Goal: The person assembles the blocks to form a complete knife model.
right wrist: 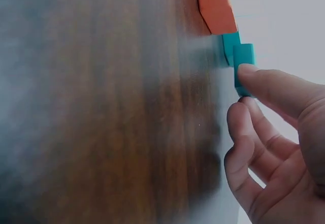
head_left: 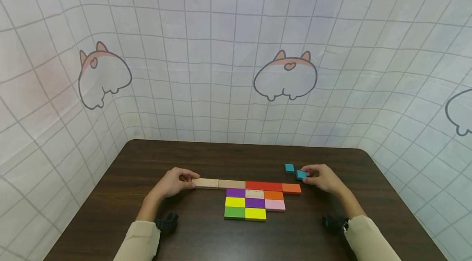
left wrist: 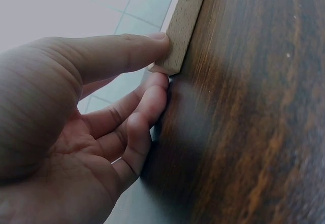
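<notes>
At the left end of a row of flat blocks, my left hand (head_left: 176, 182) pinches a plain wooden block (head_left: 205, 183). In the left wrist view the thumb lies along that block's side and the other fingers curl beneath its end. My right hand (head_left: 324, 178) pinches a small teal block (head_left: 301, 175) between thumb and fingertips. Just beyond it lies a second teal block (head_left: 289, 168). The right wrist view shows the pinched teal block (right wrist: 244, 64) close to the end of an orange block (right wrist: 216, 5). Whether it touches the table cannot be told.
The row continues with another wooden block (head_left: 232, 184), a red stretch (head_left: 263, 186) and an orange block (head_left: 291, 189). Below it sit purple (head_left: 235, 192), yellow (head_left: 255, 214), green (head_left: 234, 212) and pink (head_left: 274, 205) blocks. A dark table (head_left: 199, 232) meets a gridded cloth (head_left: 206, 48) behind.
</notes>
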Demonstrator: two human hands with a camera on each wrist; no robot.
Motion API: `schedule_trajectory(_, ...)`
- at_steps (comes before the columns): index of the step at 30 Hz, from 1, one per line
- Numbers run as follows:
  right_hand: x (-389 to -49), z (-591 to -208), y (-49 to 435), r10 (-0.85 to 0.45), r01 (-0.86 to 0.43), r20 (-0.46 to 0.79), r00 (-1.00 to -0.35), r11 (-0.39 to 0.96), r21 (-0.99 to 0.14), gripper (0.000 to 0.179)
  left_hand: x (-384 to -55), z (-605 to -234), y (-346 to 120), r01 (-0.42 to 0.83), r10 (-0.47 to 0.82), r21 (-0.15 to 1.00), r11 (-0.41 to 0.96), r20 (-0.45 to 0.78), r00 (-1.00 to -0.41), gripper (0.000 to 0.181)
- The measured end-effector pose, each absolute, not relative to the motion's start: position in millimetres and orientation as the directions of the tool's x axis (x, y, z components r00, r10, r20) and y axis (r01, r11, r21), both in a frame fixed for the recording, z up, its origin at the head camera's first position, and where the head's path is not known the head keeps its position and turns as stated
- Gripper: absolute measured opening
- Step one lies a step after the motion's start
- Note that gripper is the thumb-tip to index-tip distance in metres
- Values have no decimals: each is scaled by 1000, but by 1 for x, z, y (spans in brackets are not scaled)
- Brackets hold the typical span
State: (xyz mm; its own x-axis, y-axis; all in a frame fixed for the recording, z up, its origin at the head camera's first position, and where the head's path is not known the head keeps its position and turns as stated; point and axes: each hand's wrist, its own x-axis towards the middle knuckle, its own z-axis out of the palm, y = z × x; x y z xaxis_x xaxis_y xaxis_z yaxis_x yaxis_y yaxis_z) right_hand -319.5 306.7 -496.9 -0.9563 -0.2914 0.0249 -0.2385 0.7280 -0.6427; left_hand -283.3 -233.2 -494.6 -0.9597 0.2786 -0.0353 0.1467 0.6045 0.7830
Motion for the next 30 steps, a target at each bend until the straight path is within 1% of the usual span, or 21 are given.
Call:
schedule_trajectory(10,-291,-484,311,-311,-295,88,-946,724,-623,33,-284,-495,-232,138,270,784,606,-39,-962,23)
schedule_trajectory(15,-275,-479,311,-341,-320,87,-936,723,-612,32,-283,-495,-232,141,274,786,602,-38,-961,24)
schedule_trajectory(21,-259,-479,306,-422,-357,48,-905,695,-624,32,-283,-494,-233,147,279,785,602,-34,-960,25)
schedule_trajectory(27,-251,-481,294,-495,-424,68,-866,656,-624,34,-283,-494,-232,148,278,782,605,-33,-960,25)
schedule_trajectory(30,-250,-482,290,-508,-426,56,-859,651,-628,34,-283,-495,-232,150,276,782,606,-30,-961,24)
